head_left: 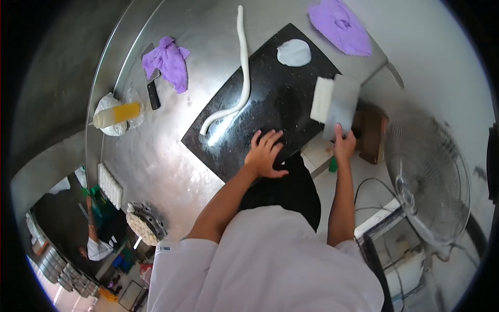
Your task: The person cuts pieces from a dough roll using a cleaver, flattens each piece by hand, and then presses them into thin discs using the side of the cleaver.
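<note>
A long white rope of dough (244, 67) lies curved over the left part of a black board (275, 99). Flat on the board's near edge rests my left hand (266, 155), fingers spread, holding nothing. My right hand (343, 145) grips the near end of a wide flat metal blade (343, 101), held at the board's right edge. Beside that blade, on its left, is a white block-like piece (322, 99); whether it touches the blade I cannot tell. A round flat white piece (294, 53) lies at the board's far end.
Purple cloths (169, 63) (340, 26) lie on the metal table (150, 151). A black-handled tool (153, 95) and a bottle of yellow liquid (119, 114) are at the left. A fan (429, 177) stands at the right, near a cardboard box (371, 135). Another person (97, 247) is at lower left.
</note>
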`<action>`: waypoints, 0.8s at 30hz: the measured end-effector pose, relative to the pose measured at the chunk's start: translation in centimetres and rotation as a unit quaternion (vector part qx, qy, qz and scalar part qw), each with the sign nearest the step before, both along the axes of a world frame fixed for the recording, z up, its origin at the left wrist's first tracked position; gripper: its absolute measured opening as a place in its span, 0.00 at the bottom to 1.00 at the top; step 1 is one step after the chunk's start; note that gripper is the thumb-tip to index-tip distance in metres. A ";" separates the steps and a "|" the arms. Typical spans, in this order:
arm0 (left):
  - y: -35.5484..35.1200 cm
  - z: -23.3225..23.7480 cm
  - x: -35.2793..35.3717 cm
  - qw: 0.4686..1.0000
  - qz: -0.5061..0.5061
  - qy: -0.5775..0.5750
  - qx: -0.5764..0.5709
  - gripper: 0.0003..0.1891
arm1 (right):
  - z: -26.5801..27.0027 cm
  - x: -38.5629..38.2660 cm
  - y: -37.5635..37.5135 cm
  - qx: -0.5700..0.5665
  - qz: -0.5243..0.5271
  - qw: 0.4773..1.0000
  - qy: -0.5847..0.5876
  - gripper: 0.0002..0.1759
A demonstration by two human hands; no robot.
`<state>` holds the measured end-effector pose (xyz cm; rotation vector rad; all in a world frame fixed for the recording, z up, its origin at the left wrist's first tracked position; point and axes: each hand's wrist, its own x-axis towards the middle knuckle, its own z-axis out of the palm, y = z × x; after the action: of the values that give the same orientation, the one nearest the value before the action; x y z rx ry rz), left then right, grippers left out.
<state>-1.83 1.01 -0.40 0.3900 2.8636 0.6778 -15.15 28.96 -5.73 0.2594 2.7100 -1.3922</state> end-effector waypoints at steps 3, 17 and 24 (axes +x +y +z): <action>-0.3 -0.4 0.3 0.999 -0.021 0.013 0.038 0.44 | 5.7 -0.1 -1.4 -0.083 -0.128 0.965 -0.212 0.28; -0.4 -0.8 -0.4 0.986 -0.082 0.045 0.141 0.38 | -1.7 5.8 -0.7 0.072 -0.045 0.996 -0.031 0.26; -1.2 0.1 -2.5 0.961 -0.082 0.157 0.213 0.27 | 8.3 16.2 -2.6 -0.002 -0.101 0.987 -0.127 0.24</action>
<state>-4.38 -0.23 -0.30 0.8563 2.9010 1.3082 1.09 26.38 2.61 0.6795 2.5265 -1.3075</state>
